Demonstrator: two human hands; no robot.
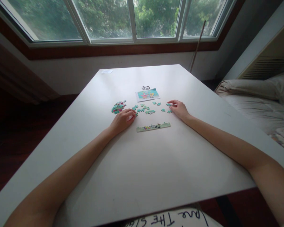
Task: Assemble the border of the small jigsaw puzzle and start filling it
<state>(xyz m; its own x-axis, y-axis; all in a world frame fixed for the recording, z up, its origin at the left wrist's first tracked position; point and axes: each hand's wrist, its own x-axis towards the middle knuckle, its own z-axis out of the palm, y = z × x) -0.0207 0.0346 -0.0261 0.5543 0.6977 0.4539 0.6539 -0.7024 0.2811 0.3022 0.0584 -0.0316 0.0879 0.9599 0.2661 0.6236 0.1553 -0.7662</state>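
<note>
My left hand (pixel 124 119) rests on the table with its fingers curled together. A small green puzzle piece (pixel 136 114) lies right at its fingertips; whether they grip anything is hidden. On the other side, my right hand (pixel 178 107) pinches a teal puzzle piece (pixel 168 104) between thumb and fingers, low over the tabletop. Loose teal pieces (pixel 163 110) and a short joined row (pixel 150 112) lie between the hands. Nearer to me is an assembled puzzle strip (pixel 153 127), with small figures along it. A heap of mixed pieces (pixel 118 107) sits just beyond my left hand.
A reference picture (pixel 147 94) in teal and pink lies behind the pieces, with a round dark mark (pixel 145 88) past it. The white table (pixel 142 164) reaches toward the windows. To the right stands a light padded sofa (pixel 255 97); a thin stick (pixel 198 47) leans by the wall.
</note>
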